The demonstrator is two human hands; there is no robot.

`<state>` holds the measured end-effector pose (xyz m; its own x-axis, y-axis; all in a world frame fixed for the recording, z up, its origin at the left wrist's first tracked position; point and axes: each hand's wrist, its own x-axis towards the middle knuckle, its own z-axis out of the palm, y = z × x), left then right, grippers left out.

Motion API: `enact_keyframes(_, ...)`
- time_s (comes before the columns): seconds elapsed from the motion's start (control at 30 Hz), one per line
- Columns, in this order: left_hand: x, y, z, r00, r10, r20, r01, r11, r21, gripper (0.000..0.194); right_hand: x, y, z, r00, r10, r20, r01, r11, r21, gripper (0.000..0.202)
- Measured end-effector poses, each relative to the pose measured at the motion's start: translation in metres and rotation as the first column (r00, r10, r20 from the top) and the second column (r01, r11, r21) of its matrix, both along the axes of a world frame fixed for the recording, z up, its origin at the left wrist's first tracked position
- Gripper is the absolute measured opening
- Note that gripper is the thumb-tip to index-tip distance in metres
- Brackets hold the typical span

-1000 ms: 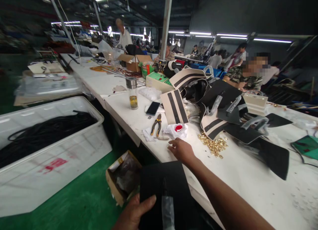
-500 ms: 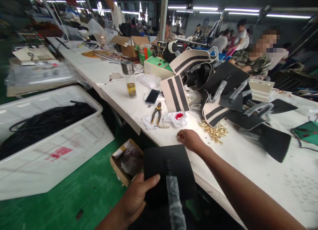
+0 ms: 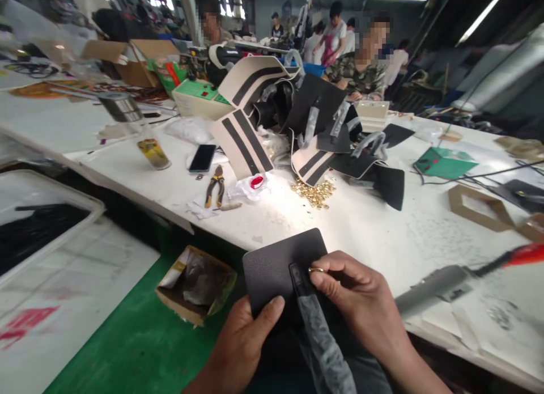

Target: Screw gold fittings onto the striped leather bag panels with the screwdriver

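My left hand (image 3: pixel 246 337) grips a black leather bag panel (image 3: pixel 270 269) at its lower left edge, thumb on top. A handle (image 3: pixel 321 337) wrapped in clear plastic is attached to the panel and hangs toward me. Between thumb and forefinger, my right hand (image 3: pixel 365 297) pinches a small gold metal fitting (image 3: pixel 315 270), held close to the handle's upper end. Beyond the panel, a heap of gold fittings (image 3: pixel 317 194) lies on the white table (image 3: pixel 361 229). Behind it are piled several black and cream bag panels (image 3: pixel 323 102).
Pliers (image 3: pixel 215 188), a phone (image 3: pixel 202 157) and a glass bottle (image 3: pixel 153 151) are on the table at left. A grey tool (image 3: pixel 440 289) lies to the right. Below the edge sit a cardboard box (image 3: pixel 170 292) and a white bin (image 3: pixel 106 263). A person in camouflage (image 3: pixel 357 71) sits opposite.
My right hand has come back from the tabletop to the panel, with a gold fitting now visible in its fingers. The left hand keeps hold of the panel. The view has swung right.
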<state>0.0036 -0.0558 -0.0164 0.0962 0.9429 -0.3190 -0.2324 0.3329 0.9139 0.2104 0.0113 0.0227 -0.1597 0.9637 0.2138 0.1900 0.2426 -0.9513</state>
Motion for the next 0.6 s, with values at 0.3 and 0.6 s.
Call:
enact_keyframes(0.3,0.044,-0.001,0.011,0.976,-0.133,-0.17,0.143,0.988,0.052,0.053,0.042,-0.021,-0.013,0.997,-0.04,0.07,0.025,0.979,0.202,0.012)
enact_keyframes(0.6,0.064,-0.009,0.023,0.956,-0.081,-0.282,0.104,0.992,0.068,0.044,0.057,-0.032,-0.018,0.983,-0.06,0.175,0.004,0.953,0.302,0.012)
